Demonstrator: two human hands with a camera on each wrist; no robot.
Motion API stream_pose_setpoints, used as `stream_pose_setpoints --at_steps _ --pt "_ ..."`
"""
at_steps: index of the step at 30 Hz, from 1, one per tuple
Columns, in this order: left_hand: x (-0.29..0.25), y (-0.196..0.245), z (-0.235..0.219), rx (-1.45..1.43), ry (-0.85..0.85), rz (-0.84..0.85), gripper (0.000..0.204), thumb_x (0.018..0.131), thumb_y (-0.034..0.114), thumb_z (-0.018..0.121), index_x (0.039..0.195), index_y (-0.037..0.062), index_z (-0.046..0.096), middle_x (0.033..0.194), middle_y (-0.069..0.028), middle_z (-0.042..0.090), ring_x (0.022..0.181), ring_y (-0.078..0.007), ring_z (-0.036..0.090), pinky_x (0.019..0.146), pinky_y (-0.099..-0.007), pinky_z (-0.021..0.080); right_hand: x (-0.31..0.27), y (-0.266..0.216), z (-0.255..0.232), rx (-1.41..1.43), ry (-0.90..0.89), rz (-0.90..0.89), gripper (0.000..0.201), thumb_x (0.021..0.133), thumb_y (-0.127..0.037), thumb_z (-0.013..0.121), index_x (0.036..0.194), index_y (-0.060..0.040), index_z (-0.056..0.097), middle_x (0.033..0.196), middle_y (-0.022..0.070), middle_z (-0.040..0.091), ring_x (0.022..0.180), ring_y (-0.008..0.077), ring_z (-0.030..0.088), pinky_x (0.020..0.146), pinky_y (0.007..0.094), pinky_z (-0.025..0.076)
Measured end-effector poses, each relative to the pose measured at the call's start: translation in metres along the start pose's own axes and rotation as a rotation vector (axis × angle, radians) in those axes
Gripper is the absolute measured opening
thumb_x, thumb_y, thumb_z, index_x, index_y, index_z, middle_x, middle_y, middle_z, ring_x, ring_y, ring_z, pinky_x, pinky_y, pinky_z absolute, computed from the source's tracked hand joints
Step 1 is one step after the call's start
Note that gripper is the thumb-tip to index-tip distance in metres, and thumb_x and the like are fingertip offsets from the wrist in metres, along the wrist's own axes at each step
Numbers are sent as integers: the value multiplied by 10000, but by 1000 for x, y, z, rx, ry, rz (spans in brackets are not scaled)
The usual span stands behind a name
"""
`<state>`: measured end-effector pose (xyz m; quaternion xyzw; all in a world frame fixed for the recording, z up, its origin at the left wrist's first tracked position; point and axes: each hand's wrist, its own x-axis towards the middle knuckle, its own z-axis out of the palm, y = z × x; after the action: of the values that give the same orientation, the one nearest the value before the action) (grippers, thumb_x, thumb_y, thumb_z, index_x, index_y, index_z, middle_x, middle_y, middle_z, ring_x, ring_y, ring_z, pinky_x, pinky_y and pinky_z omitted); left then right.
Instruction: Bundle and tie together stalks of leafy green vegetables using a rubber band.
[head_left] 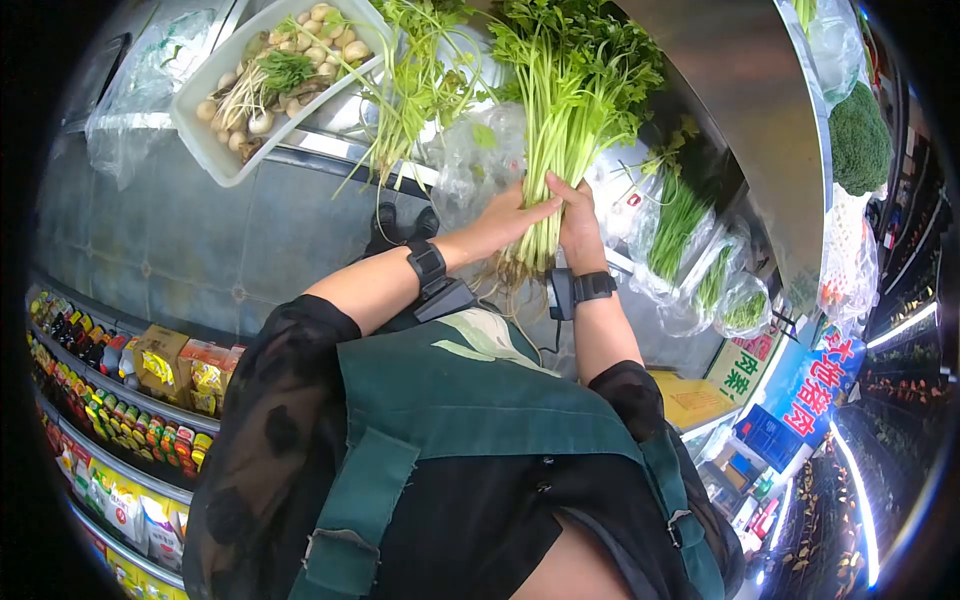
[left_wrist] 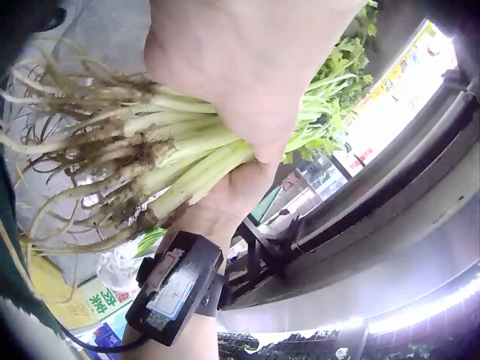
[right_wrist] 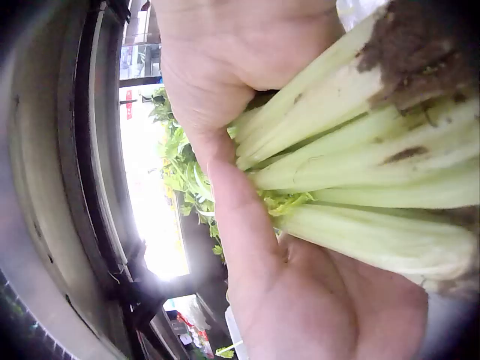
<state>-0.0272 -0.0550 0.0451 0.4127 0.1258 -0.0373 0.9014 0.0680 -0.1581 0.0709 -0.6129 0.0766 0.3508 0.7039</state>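
Note:
A large bunch of leafy green stalks [head_left: 560, 120] is held upright in front of the body, leaves away and muddy roots [head_left: 520, 272] toward the apron. My left hand [head_left: 508, 215] grips it from the left near the base, and my right hand [head_left: 577, 215] grips it from the right, the two hands meeting around the stems. In the left wrist view, brown roots [left_wrist: 112, 157] fan out beside the left hand [left_wrist: 240, 67]. The right wrist view shows thick pale stalks [right_wrist: 360, 165] between the palms, soil on their ends, with the right hand [right_wrist: 300, 300] below them.
A white bin [head_left: 232, 172] of round pale vegetables stands at the upper left, loose greens [head_left: 400, 110] beside it. Bagged green vegetables [head_left: 680, 235] lie to the right, near a curved metal edge [head_left: 780, 130]. Shelves of packaged goods [head_left: 150, 420] are at the lower left.

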Motion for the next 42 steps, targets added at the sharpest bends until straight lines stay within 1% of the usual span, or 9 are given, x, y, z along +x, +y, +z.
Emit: stream_pose_setpoints --at_steps 3,9,21,24,30,36,38,40,42 --pt "4 -6 -1 117 -4 -31 533 921 359 585 1275 -15 447 1128 -98 580 957 -129 584 790 -268 490 -4 -5 -1 8 -32 0 444 815 -19 647 1228 30 493 1095 151 628 952 253 637 852 372 530" --pt "0 0 1 -202 29 -35 452 964 332 503 1247 -18 461 1101 -88 590 951 -123 585 796 -276 490 -13 -18 13 84 -75 5 429 841 -5 585 1243 80 461 1132 212 609 998 312 629 895 394 519" --pt "2 2 -3 -316 50 -86 405 977 311 465 1210 -19 503 1104 -96 598 954 -132 586 810 -294 490 -4 -11 -5 105 -58 70 379 831 -68 634 1170 60 523 1041 160 636 901 254 650 801 357 546" --pt "3 -5 -3 -295 125 4 406 976 318 466 1196 -20 517 1116 -101 595 958 -134 588 813 -291 490 -5 -15 0 90 -67 51 374 836 -56 624 1175 61 519 1044 157 634 903 255 649 797 355 548" --pt "-1 23 7 -219 68 1 437 931 294 574 1229 -12 477 1142 -103 577 1006 -135 569 843 -289 480 0 -15 -2 135 -120 60 410 861 -61 608 1231 57 478 1125 160 601 979 256 625 854 360 525" --pt "1 21 13 -185 -40 77 695 776 160 767 1322 36 355 1212 -79 510 1108 -148 507 884 -307 469 -9 -29 21 46 -118 50 374 915 -136 563 1233 48 490 1129 148 605 990 237 621 858 346 515" --pt "1 23 13 -205 -51 70 669 778 143 758 1315 43 371 1198 -75 522 1087 -153 525 872 -309 477 -5 -30 20 22 -103 48 366 935 -182 541 1220 44 509 1130 150 612 995 237 622 866 343 512" --pt "0 23 12 -225 -70 60 644 781 125 749 1307 49 386 1185 -71 533 1066 -157 543 861 -311 485 0 -33 15 70 -218 131 411 959 -242 503 1256 41 481 1165 141 598 1042 241 597 925 353 469" --pt "0 26 6 -333 -114 -94 563 789 91 724 1275 55 440 1133 -62 564 1008 -169 581 834 -321 503 -6 -41 9 31 -267 122 418 955 -242 518 1272 27 471 1180 120 589 1067 223 576 941 348 449"
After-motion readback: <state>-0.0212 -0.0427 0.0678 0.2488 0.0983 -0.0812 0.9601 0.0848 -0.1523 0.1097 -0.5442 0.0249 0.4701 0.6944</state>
